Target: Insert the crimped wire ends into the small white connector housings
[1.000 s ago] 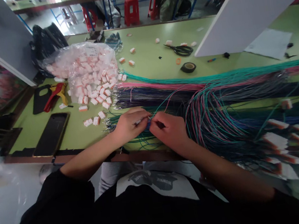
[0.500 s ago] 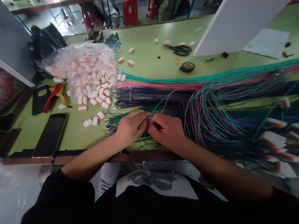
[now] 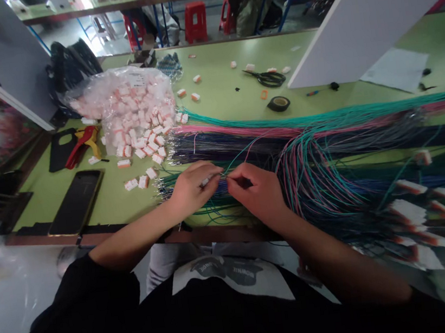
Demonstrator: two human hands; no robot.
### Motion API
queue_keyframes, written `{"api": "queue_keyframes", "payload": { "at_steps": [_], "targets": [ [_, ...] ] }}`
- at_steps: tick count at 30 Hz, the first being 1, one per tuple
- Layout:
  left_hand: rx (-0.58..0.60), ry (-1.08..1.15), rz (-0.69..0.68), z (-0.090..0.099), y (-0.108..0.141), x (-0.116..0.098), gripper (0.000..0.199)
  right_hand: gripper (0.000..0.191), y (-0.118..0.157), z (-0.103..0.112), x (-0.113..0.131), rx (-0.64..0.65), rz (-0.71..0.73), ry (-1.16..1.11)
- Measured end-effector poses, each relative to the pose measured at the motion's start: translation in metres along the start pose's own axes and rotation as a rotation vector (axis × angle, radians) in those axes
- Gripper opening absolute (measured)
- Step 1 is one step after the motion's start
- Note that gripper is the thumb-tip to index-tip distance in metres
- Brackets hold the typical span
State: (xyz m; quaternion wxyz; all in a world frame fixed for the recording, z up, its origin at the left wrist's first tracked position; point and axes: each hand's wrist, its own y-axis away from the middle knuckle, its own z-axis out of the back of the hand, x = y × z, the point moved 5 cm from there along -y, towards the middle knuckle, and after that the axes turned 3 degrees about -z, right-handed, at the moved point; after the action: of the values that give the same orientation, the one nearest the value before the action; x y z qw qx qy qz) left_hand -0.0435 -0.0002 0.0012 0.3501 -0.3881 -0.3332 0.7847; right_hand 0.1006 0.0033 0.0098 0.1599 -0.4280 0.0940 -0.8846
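My left hand (image 3: 191,191) is closed around a small white connector housing (image 3: 206,180), which shows between the thumb and fingers. Just to its right, my right hand (image 3: 259,190) pinches a thin wire, its fingertips a short gap from the left ones. A green wire (image 3: 238,155) and a pink wire rise from between the hands and curve back into a looped bunch of green and pink wires (image 3: 309,171). Beneath both hands lie dark green and blue wires (image 3: 163,185) with bare metal ends at the left. Which wire the right fingertips grip is hard to make out.
A clear plastic bag (image 3: 123,95) spills orange-and-white connectors. Red-and-yellow pliers (image 3: 82,146) and a phone (image 3: 76,202) lie left. Scissors (image 3: 266,77) and black tape (image 3: 279,104) are behind the wire bundles (image 3: 227,138). Assembled connectors (image 3: 413,212) pile up at right. White panels (image 3: 335,26) flank the table.
My right hand has shifted slightly right, opening a small gap from the left fingertips. The white connector in my left hand now shows more clearly.
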Motion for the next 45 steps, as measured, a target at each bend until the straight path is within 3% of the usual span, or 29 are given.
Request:
{"api": "queue_keyframes", "payload": {
  "at_steps": [16, 22, 29, 34, 37, 40, 43, 45],
  "targets": [
    [0.122, 0.052, 0.109, -0.003, -0.001, 0.003, 0.02, 0.024, 0.001, -0.011, 0.007, 0.09, 0.1, 0.559],
    [0.124, 0.02, 0.115, -0.01, 0.004, 0.008, 0.021, 0.024, 0.003, -0.016, 0.009, 0.167, 0.093, 0.658],
    [0.139, 0.065, 0.175, -0.012, 0.007, 0.008, 0.022, 0.027, 0.002, -0.018, 0.01, 0.147, 0.085, 0.632],
    [0.194, 0.291, 0.388, -0.013, 0.005, 0.018, 0.021, 0.024, -0.001, -0.009, 0.003, 0.069, 0.037, 0.52],
    [0.233, 0.526, 0.56, -0.021, 0.01, 0.029, 0.028, 0.02, -0.002, 0.001, -0.001, -0.022, 0.001, 0.255],
    [0.227, 0.753, 0.625, -0.028, 0.013, 0.035, 0.034, 0.018, -0.003, 0.006, -0.005, -0.057, -0.036, 0.013],
    [0.181, 0.972, 0.73, -0.029, 0.014, 0.037, 0.028, 0.017, -0.004, 0.007, -0.006, -0.055, -0.042, -0.04],
    [0.152, 1.127, 0.881, -0.03, 0.015, 0.037, 0.024, 0.018, -0.003, 0.007, -0.005, -0.069, -0.035, -0.015]
  ]
}}
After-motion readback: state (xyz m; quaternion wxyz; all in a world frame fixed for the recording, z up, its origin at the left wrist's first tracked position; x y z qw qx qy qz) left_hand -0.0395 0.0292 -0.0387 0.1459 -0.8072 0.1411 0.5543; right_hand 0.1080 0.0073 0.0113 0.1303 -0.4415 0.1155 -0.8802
